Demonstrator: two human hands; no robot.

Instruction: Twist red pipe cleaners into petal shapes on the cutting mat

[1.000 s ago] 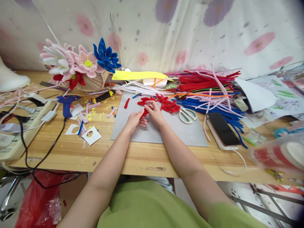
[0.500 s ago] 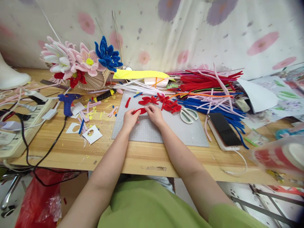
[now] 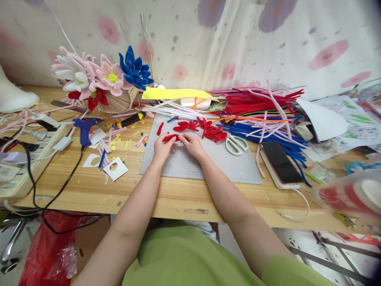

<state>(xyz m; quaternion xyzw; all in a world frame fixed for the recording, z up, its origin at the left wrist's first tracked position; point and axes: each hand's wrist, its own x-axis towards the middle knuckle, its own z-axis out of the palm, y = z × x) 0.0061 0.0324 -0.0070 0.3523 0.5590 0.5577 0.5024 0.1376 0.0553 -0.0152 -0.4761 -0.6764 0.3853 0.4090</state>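
Observation:
Between my two hands, over the grey cutting mat [image 3: 220,171], is a red pipe-cleaner petal [image 3: 170,138]. My left hand [image 3: 162,150] is closed on its left end, and my right hand [image 3: 192,145] pinches its right end. Fingertips cover parts of the petal. Just beyond my hands lie several shaped red pipe-cleaner pieces [image 3: 212,132] in a loose pile. A short red pipe-cleaner piece [image 3: 160,128] rests apart on the mat, up and left of my left hand. White-handled scissors [image 3: 236,145] lie right of the pile.
Pipe-cleaner bundles [image 3: 262,101] spread along the back right, near a phone [image 3: 281,162] on a white block. On the left are a blue glue gun [image 3: 85,129], a power strip [image 3: 35,155] and finished flowers [image 3: 111,77]. A bagged cup [image 3: 351,194] stands far right.
The petal has shifted slightly left and turned a little between my fingers. My right hand has moved slightly left. Both hands keep hold of the petal.

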